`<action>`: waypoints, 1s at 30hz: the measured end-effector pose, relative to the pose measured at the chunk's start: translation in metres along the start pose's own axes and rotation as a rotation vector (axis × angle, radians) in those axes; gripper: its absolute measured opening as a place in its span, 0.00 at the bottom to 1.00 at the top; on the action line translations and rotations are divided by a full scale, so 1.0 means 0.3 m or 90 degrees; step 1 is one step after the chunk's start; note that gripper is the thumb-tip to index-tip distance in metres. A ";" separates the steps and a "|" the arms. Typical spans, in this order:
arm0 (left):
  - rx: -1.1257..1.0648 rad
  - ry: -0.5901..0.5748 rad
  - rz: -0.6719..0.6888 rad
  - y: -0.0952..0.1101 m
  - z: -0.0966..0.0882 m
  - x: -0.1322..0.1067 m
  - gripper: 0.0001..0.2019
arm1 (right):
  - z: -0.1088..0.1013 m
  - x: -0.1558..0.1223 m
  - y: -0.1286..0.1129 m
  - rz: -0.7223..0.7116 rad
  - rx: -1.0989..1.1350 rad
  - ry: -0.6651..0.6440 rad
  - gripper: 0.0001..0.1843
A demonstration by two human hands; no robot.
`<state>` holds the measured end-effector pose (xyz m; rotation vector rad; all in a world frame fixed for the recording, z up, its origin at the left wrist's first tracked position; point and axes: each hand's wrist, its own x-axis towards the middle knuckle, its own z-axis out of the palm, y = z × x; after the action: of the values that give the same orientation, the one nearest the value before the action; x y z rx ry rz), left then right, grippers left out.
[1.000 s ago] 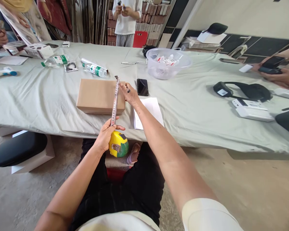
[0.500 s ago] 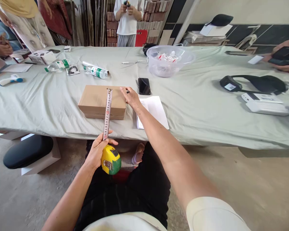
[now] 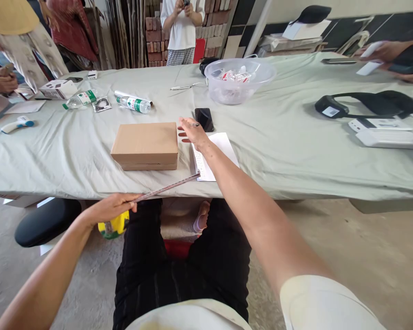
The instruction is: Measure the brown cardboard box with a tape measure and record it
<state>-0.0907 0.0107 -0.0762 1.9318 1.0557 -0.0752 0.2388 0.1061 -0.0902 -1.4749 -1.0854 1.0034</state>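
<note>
My left hand (image 3: 115, 207) is closed on a yellow and green tape measure (image 3: 114, 225) below the table's front edge. Its drawn-out blade (image 3: 168, 187) slants up to the right, and the tip lies over the lower left edge of a white paper sheet (image 3: 223, 146). To the right of a closed brown cardboard box (image 3: 144, 140), my right hand (image 3: 195, 134) hovers above the paper with fingers spread. A dark pen (image 3: 196, 124) is tucked in that hand, mostly hidden. Just behind the hand lies a black phone (image 3: 204, 119).
A clear plastic basin (image 3: 229, 89) holds wrapped items. Bottles, including one water bottle (image 3: 134, 104), lie at the back left. A black headset (image 3: 365, 104) rests on the right. Other people stand or sit around the table (image 3: 282, 151); a black stool seat (image 3: 48, 222) is lower left.
The tape blade has left the box top and swung right to the paper. My left hand moved left with the case. My right hand came off the box's corner and moved slightly right.
</note>
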 end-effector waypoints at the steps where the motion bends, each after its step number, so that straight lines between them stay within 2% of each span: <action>1: 0.048 -0.018 -0.009 -0.012 -0.047 0.007 0.23 | -0.012 -0.017 -0.007 -0.028 0.023 0.011 0.25; 4: 0.144 -0.024 -0.057 -0.034 -0.168 0.033 0.29 | -0.043 -0.109 -0.017 -0.115 0.058 0.004 0.25; 6: 0.171 -0.024 -0.047 -0.033 -0.220 0.047 0.30 | -0.054 -0.192 -0.007 -0.153 0.042 -0.014 0.24; 9: 0.193 -0.041 -0.021 -0.012 -0.254 0.058 0.29 | -0.056 -0.304 0.038 -0.174 0.012 -0.057 0.25; 12: 0.221 -0.064 -0.033 0.014 -0.251 0.064 0.28 | -0.043 -0.369 0.100 -0.169 0.032 -0.099 0.23; 17: 0.240 -0.091 -0.032 0.022 -0.231 0.066 0.28 | -0.028 -0.389 0.166 -0.153 0.086 -0.110 0.19; 21: 0.192 -0.098 -0.039 0.006 -0.232 0.054 0.25 | -0.036 -0.379 0.182 -0.161 0.067 -0.074 0.19; 27: 0.240 -0.017 -0.025 -0.041 -0.274 0.049 0.19 | -0.013 -0.369 0.181 -0.139 0.025 -0.065 0.19; 30: 0.244 0.044 -0.030 -0.066 -0.308 0.066 0.17 | 0.015 -0.380 0.164 -0.130 -0.053 -0.038 0.17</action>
<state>-0.1232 0.0955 -0.0439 2.2647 1.1997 -0.2536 0.2123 -0.0075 -0.1330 -1.3750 -1.3074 0.8720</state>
